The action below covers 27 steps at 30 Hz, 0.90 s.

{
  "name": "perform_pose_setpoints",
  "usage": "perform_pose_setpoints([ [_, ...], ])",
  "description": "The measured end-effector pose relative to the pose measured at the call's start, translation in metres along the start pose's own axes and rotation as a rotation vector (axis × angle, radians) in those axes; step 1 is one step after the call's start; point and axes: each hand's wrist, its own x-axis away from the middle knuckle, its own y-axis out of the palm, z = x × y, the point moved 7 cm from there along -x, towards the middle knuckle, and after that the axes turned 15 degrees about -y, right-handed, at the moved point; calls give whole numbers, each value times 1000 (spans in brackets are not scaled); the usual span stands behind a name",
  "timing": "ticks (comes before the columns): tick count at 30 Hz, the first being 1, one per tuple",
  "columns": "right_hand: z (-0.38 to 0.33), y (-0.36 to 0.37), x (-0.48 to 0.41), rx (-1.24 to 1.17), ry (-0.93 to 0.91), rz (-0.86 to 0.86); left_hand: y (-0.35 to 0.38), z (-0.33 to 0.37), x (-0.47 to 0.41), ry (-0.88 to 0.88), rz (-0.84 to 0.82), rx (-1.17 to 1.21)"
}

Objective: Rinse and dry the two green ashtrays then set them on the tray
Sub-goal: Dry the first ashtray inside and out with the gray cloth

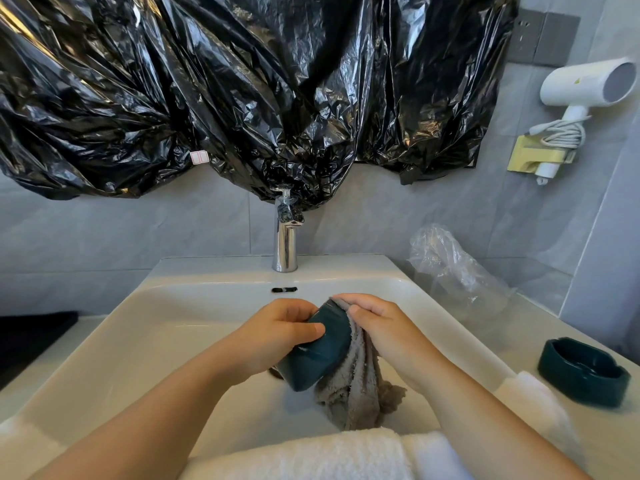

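white towel (311, 455) lies along the near rim of the sink (166, 327). just past it, over the basin, left hand (277, 336) has its grip curled round a green ashtray (320, 355), tilted. right hand (386, 327) grip is bunched on a grey cloth (358, 389) pressed to the ashtray's rim, rest hanging into the basin. risk imo: slick, prob wet thing in a one-hand hold, slips n it hits the sink, chips. cloth tail could soak up water = drying goes nowhere. 2nd ashtray (581, 374) sits on the desk (512, 327) to the right, by the towel end, right elbow could knock it. tap (285, 244) at the back looks off.
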Motion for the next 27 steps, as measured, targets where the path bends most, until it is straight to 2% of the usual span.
perform_pose_setpoints([
  [6,-6,5,3,-8,-22,-27,-8,-3,0,-82,23,149],
  [10,-5,9,3,-12,-29,-58,-9,-10,-6,-162,86,143],
  [14,-3,8,1,9,-22,-46,-10,-7,-6,-114,108,117],
  [21,-6,-3,1,51,-30,47,-3,-3,-5,-51,22,85],
  [24,-9,0,2,42,-62,18,-4,-5,-5,-71,29,159],
  [27,-11,6,3,36,-100,-29,-5,-9,-6,-94,67,110],
])
